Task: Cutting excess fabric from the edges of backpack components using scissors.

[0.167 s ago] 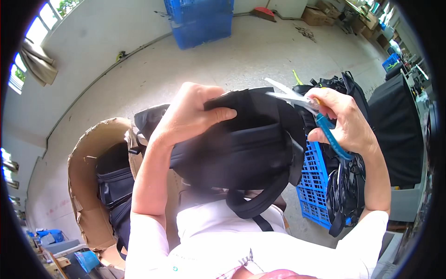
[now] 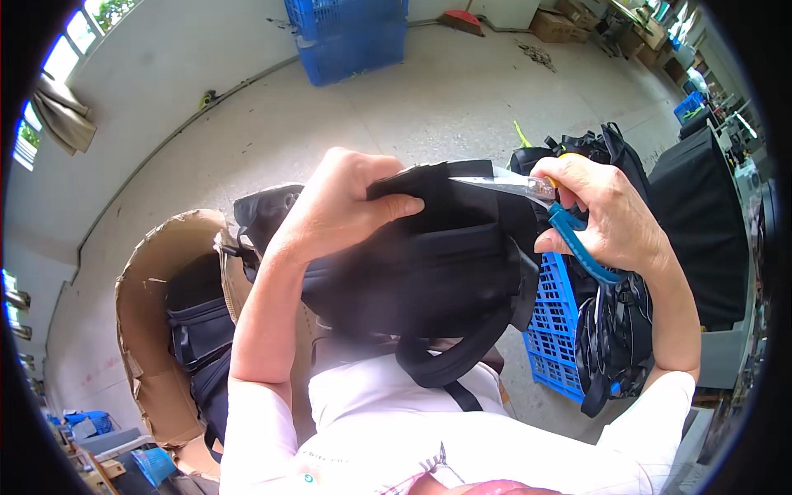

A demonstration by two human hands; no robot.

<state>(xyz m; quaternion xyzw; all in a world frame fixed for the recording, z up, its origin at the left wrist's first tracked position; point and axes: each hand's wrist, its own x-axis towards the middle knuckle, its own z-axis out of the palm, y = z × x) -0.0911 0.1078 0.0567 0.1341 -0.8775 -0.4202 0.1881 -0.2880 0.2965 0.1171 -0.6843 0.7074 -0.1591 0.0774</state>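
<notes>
A black fabric bag (image 2: pixel 429 285), probably a backpack, is held up across my lap, with a looped strap hanging from its lower side. My left hand (image 2: pixel 351 198) grips its upper edge, thumb on the near face and fingers behind. In my right hand (image 2: pixel 615 219) is a pair of scissors (image 2: pixel 579 247) with blue handles and a bit of yellow at the pivot end. Their metal blades point left and lie across the bag's upper edge, right of my left hand. Whether fabric sits between the blades is hard to see.
To the left a cut-open cardboard box (image 2: pixel 136 330) holds more black bags (image 2: pixel 202 330). On the right a blue plastic crate (image 2: pixel 553 334) is piled with black bags (image 2: pixel 615 330). Stacked blue bins (image 2: pixel 351 49) and a red broom (image 2: pixel 462 22) stand by the far wall.
The scissors have moved left and slightly down, from beside the bag's upper edge onto it, and their blades have come closer together. My left hand keeps its grip.
</notes>
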